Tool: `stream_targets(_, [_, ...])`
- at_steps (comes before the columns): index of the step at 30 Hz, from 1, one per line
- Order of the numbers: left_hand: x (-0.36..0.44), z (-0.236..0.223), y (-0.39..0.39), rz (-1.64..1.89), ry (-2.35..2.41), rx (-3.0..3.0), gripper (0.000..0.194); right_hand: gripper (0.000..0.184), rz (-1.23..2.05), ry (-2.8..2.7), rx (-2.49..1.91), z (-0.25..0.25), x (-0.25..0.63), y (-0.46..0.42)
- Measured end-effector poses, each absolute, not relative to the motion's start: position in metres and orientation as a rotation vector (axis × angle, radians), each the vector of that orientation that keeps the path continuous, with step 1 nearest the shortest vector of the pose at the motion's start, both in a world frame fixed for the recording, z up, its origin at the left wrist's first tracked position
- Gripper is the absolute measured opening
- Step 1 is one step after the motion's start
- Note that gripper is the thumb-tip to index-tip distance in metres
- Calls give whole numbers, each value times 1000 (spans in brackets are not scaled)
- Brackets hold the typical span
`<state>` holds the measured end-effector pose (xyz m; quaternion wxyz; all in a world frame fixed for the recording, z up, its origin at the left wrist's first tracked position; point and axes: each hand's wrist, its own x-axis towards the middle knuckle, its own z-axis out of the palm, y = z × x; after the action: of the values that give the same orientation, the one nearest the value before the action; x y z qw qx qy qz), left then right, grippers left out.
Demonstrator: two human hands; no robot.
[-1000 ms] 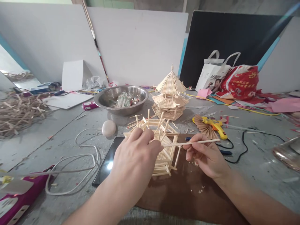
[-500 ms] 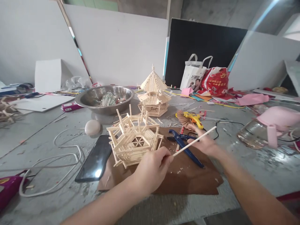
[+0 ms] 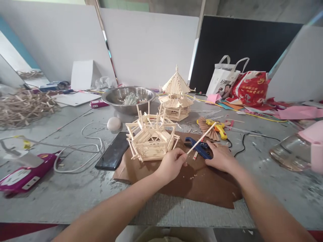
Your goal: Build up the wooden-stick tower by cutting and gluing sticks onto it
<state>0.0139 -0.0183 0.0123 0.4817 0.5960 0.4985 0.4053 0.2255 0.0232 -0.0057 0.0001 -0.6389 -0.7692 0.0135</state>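
Note:
My left hand (image 3: 174,164) pinches one end of a thin wooden stick (image 3: 202,138), which points up to the right. A blue pair of pliers (image 3: 199,148) lies on a brown sheet (image 3: 202,190), partly behind the stick. My right hand (image 3: 222,155) is at the handle end of the pliers, thumb and fingers apart around it; whether they touch is unclear. Left of the hands, an open six-sided stick frame (image 3: 152,139) with upright posts stands on the sheet. Behind it is a stick pavilion (image 3: 176,97) with a pointed roof. Small pale crumbs lie near my hands.
A dark phone (image 3: 112,151) and a looped white cable (image 3: 75,169) lie at left, near a purple power strip (image 3: 30,174). Behind are a white round object (image 3: 114,124) and a metal basin (image 3: 128,109). A yellow glue gun (image 3: 219,129) and a clear jug (image 3: 286,153) stand right.
My right hand has let go of the stick and moved down to the pliers. My left hand has come away from the frame, keeping the stick. The view has shifted.

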Motion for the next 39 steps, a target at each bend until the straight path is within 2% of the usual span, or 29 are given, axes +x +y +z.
stream_targets(7, [18,17,2,1169,1068,1172,22,63,-144,-2177,-1861,-7,235,21])
stream_targets(14, [10,15,-3,1130,870,1038,23,46,-88,-1966,-1703,-2,229,13])
stream_targets(23, [10,15,-9,1136,745,995,19,57,-9,-2172,-1605,-4,221,11])
stream_targets(39, [14,7,-10,1103,809,1106,29,50,5,-2335,-1396,-5,205,-2])
